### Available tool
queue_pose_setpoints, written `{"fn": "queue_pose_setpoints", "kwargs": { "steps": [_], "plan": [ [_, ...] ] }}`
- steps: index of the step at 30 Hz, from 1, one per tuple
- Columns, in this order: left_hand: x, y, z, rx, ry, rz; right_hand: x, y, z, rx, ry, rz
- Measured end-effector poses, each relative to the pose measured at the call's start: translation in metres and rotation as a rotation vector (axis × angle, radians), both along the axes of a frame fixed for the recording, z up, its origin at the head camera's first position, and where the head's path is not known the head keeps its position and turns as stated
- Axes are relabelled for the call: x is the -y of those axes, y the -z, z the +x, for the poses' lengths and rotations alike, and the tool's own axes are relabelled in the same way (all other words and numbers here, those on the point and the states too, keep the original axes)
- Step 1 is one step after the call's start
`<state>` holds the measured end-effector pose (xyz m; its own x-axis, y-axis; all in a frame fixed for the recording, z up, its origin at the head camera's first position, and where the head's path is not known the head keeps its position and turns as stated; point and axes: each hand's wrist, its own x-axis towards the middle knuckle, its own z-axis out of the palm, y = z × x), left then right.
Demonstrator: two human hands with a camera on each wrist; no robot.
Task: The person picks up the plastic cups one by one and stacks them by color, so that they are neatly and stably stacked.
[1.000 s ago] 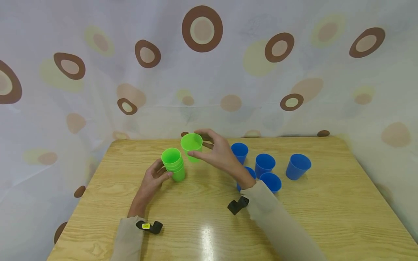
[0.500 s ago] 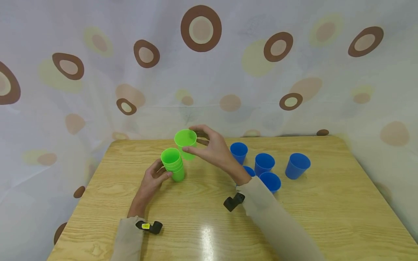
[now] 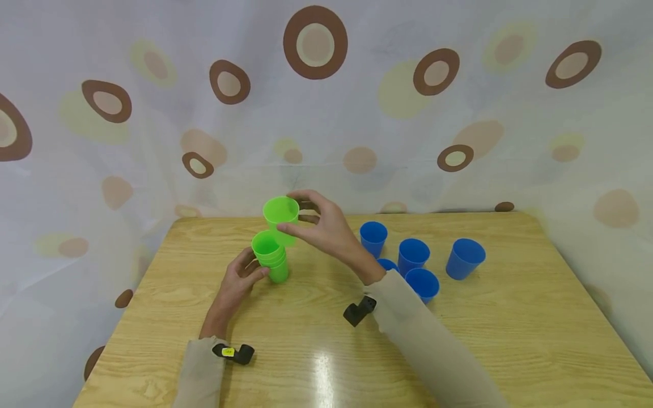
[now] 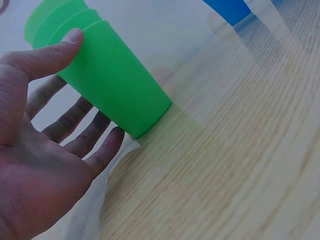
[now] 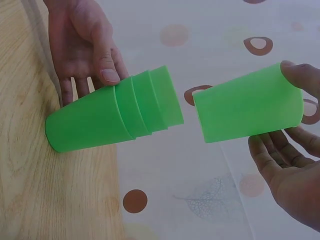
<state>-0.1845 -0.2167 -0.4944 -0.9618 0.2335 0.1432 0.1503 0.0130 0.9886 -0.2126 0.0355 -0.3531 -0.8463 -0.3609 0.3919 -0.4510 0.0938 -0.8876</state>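
Observation:
My left hand [image 3: 237, 284] holds an upright stack of nested green plastic cups [image 3: 272, 262] standing on the table, its thumb on one side and fingers round the other. In the left wrist view the thumb lies near the rims of the stacked cups [image 4: 115, 75]. Above and slightly right of the stack, my right hand [image 3: 330, 231] pinches a single green cup [image 3: 280, 211] between thumb and fingers, mouth up. The right wrist view shows a small gap between this cup's base [image 5: 202, 117] and the top rim of the stack [image 5: 170, 95].
Several blue cups [image 3: 414, 256] stand mouth up on the wooden table [image 3: 510, 340] to the right, one partly hidden by my right forearm. One blue cup [image 3: 465, 259] sits apart farther right. A patterned curtain [image 3: 357, 113] hangs behind the table.
My right hand has carried the single green cup left and a little up, from beside the stack to just above it. The left hand and its stack have stayed still.

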Motion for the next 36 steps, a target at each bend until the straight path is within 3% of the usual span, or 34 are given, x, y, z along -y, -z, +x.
{"fn": "queue_pose_setpoints", "kwargs": {
  "steps": [18,36],
  "plan": [
    [0.000,0.000,-0.001,0.002,0.003,0.037,0.015,0.001,-0.009,-0.002,-0.045,-0.041],
    [0.001,0.001,-0.002,0.000,0.016,0.021,0.025,0.010,-0.008,0.050,-0.077,-0.035]
  ]
}}
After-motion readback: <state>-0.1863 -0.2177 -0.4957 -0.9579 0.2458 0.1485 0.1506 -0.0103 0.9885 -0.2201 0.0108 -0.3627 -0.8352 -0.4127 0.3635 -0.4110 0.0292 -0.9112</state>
